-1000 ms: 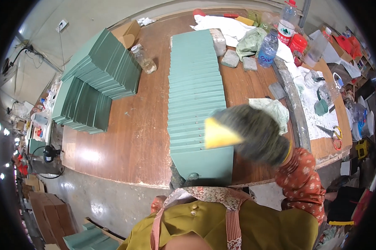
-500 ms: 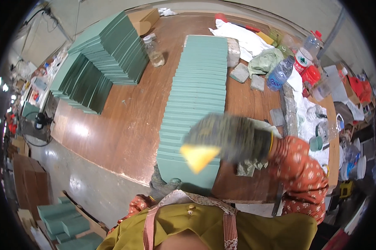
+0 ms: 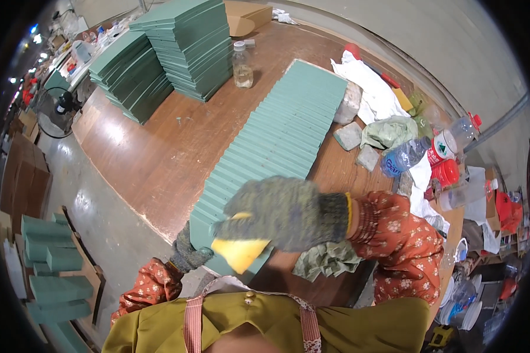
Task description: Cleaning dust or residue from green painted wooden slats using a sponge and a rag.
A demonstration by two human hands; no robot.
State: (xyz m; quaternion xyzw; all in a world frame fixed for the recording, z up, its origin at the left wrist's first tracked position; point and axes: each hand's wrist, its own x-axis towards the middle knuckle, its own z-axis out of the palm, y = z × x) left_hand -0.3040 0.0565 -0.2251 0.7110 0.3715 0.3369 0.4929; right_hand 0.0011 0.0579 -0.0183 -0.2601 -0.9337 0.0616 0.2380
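A long row of green sheets [image 3: 271, 132] lies fanned out in overlapping steps, slanting across the brown table. My right hand [image 3: 276, 215], in a grey-green knit glove, is closed round a yellow wedge-shaped piece of sponge [image 3: 240, 250] above the near end of the row. Blur and the fingers hide part of the sponge and whether it touches the sheets. At the near left corner my gloved left hand [image 3: 189, 253] grips the edge of the nearest sheets, its thumb on top and the other fingers partly hidden.
Tall stacks of green sheets [image 3: 197, 53] stand at the far left beside a bottle [image 3: 242, 66]. Stone blocks [image 3: 348, 136], a white cloth [image 3: 373, 88], plastic bottles [image 3: 405, 156] and a red-lidded jar [image 3: 445, 172] line the right side. Crumpled green cloth [image 3: 329, 260] lies near my right forearm.
My view has turned, so the row now slants rightward. My right hand with the sponge has moved toward the near left end of the row. The left hand stays at that corner.
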